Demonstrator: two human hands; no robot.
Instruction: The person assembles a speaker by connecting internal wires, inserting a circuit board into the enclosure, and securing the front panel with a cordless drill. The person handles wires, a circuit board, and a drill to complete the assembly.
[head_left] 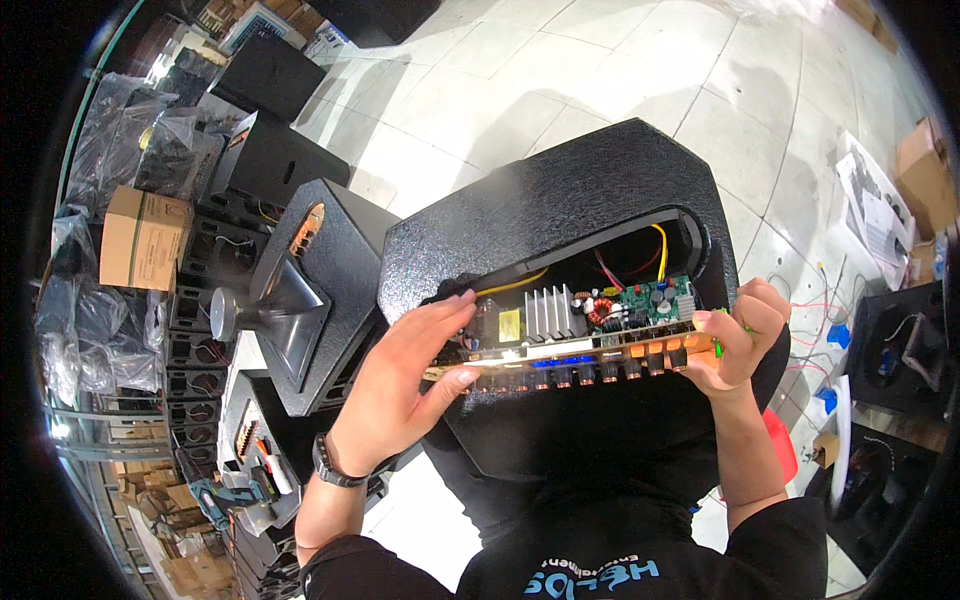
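Both of my hands hold an amplifier module (592,352) by its ends, over an oval opening in a black textured speaker cabinet (520,215). The module is tipped so its green circuit board, silver heat sink (550,316) and copper coil show, with a row of knobs along the panel edge facing me. My left hand (405,370) has its thumb on the panel and its fingers over the back. At the other end, my right hand (738,338) pinches the panel with curled fingers. Yellow wires (661,252) and red ones run from the cabinet's inside toward the board.
Left of the cabinet stands another black speaker with a horn (298,325). A cordless drill (215,498) lies at lower left, below a cardboard box (145,240) and plastic-wrapped goods (120,340). At right are loose wires on the tiled floor (770,120) and more black cabinets (900,345).
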